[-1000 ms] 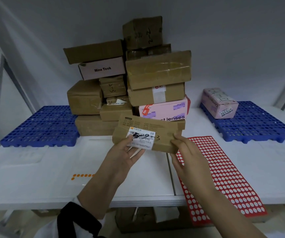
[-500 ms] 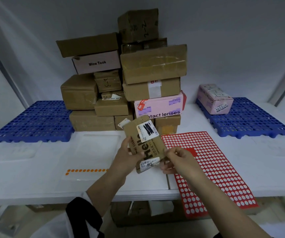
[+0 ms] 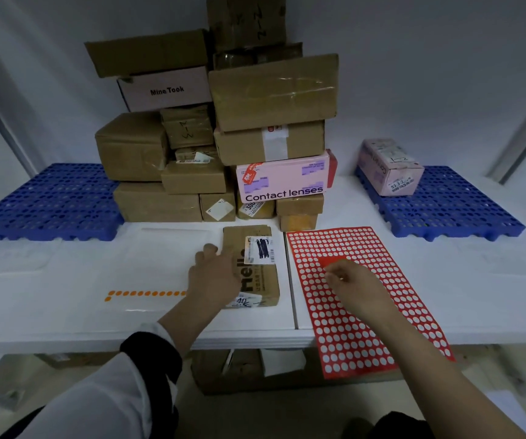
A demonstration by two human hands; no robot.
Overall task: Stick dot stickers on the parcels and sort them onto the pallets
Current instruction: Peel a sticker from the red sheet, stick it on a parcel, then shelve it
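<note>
We've got the brown parcel (image 3: 264, 280) lying flat on the white table (image 3: 65, 312), label up, just left of the red sticker sheet (image 3: 382, 255). Our left hand (image 3: 212, 275) sits on its left side, fingers curled over the edge, gripping it. Our right hand (image 3: 355, 285) rests on the sheet, thumb and forefinger drawn together; whether they pinch a dot, we can't tell. Behind, the parcel stack (image 3: 223, 137) stands between the left blue pallet (image 3: 43, 201) and the right blue pallet (image 3: 451, 207), which carries a pink box (image 3: 388, 166).
</note>
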